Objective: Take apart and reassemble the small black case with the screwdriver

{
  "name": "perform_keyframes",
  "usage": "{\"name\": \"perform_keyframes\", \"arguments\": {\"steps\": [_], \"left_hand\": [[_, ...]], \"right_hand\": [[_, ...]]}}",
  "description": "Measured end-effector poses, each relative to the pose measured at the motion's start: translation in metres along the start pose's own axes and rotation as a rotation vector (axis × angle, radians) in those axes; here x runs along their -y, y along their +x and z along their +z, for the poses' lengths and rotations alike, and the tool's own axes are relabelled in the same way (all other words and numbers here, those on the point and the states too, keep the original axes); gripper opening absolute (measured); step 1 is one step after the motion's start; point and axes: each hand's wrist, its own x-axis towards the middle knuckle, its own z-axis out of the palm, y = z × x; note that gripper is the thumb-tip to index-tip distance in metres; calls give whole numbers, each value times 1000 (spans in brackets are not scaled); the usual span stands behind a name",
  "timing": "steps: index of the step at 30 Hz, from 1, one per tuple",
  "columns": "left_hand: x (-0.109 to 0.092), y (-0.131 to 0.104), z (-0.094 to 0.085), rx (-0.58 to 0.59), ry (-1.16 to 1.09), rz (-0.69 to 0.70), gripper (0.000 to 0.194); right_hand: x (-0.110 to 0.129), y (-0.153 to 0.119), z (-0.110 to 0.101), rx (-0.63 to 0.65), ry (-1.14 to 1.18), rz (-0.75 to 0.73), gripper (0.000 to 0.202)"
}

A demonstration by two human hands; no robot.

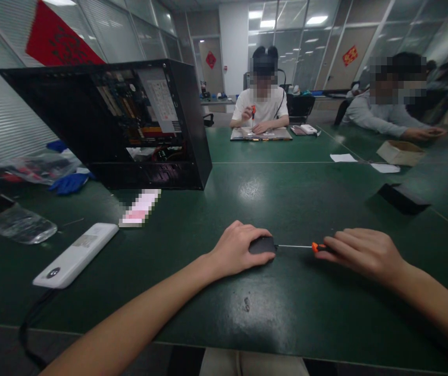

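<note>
Basically, biggest first: green desk (232,203), with the black computer case (190,120) standing on it, left and farther back from the near edge than the hands.

Dark mouse (262,245), or what looks like one, is around mid-length along the near edge and set in from it. Guessing light, stiff plastic shell, maybe slick on top, not very fragile, though prying could crack it. Best hold: by the two long sides, pressed to the desk so it can't skate.

Screwdriver (303,246) lies between mouse and right hand, shaft roughly parallel to the near edge. Likely light, rigid steel shaft, thin enough to slip off sideways. Take it by the handle, behind the orange collar (315,247).

Left hand (234,254): fingers moderately spread, just the mouse's width, thumb on the side facing the near edge, index on the side facing the far edge. Mouse is gripped.

Right hand (368,256): fingers curled over the handle, narrow gap, handle mostly hidden.

Smallest bit: the tip. Reaches the mouse's right end; can't tell if it's seated or only touching.
</note>
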Motion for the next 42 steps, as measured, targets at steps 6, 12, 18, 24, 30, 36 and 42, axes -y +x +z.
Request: {"name": "perform_keyframes", "arguments": {"steps": [6, 12, 18, 24, 30, 36, 42], "left_hand": [[-2, 0, -1, 22, 3, 11, 42], [-2, 0, 0, -3, -9, 7, 45], [0, -1, 2, -36, -21, 12, 48], [0, -1, 1, -34, -36, 33, 51], [3, -3, -3, -59, -115, 60, 58], [15, -11, -44, 58, -167, 68, 60], [29, -28, -64, 84, -129, 8, 45]], "right_hand": [[-18, 34, -9, 212, 89, -30, 26], [-18, 26, 8, 463, 295, 101, 35], [2, 8, 30, 528, 380, 208, 36], [9, 6, 37, 496, 383, 243, 36], [14, 2, 42, 480, 396, 266, 35], [15, 1, 41, 488, 406, 269, 35], [14, 0, 39, 455, 413, 265, 34]]}}
